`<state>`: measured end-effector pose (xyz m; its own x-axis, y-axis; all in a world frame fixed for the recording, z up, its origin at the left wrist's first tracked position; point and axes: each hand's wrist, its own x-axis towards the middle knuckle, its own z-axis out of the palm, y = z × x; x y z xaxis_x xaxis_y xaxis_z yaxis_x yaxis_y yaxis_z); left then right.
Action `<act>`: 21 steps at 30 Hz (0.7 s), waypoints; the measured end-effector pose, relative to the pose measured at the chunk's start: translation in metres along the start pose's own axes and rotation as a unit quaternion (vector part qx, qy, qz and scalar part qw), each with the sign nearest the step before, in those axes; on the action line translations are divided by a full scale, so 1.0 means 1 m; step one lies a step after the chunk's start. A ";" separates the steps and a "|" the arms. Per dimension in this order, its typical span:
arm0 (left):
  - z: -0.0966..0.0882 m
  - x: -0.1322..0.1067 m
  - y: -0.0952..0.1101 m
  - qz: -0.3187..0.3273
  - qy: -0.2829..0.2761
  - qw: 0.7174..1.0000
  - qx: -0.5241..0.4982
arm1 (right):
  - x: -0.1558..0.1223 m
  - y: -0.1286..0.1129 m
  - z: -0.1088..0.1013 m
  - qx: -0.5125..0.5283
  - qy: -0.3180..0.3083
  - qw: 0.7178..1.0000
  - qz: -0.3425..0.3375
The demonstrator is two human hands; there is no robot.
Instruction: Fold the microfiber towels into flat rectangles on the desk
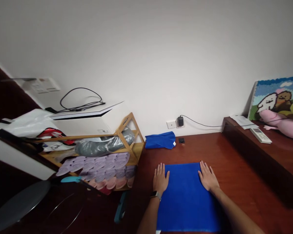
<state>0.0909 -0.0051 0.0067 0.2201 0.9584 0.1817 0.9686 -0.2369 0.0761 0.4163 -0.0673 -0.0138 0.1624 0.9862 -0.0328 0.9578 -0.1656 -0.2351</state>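
Note:
A blue cloth lies spread flat on the reddish-brown wooden table. My left hand rests flat on its far left corner, fingers stretched out, a watch on the wrist. My right hand lies flat on the far right corner, fingers apart. Neither hand holds anything. A second blue cloth, folded, sits farther back by the wall.
A wall socket with a black charger and cable sits behind the table. A raised shelf at right carries a white remote, papers, a pink plush toy and a picture. At left, a wooden rack holds slippers and bags.

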 end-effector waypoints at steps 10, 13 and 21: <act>0.006 -0.001 0.008 -0.021 0.024 0.999 -0.022 | -0.010 -0.013 -0.019 -0.036 -0.008 0.998 0.041; 0.005 0.000 0.010 -0.019 0.023 0.999 -0.032 | -0.031 -0.011 -0.010 -0.014 0.010 0.999 0.031; -0.026 -0.004 0.016 0.014 0.017 1.000 -0.015 | -0.054 -0.016 -0.010 -0.003 -0.020 1.000 0.008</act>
<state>0.1027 -0.0168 0.0324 0.2433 0.9454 0.2170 0.9577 -0.2696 0.1006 0.3946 -0.1177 0.0014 0.1686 0.9829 -0.0745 0.9567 -0.1814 -0.2276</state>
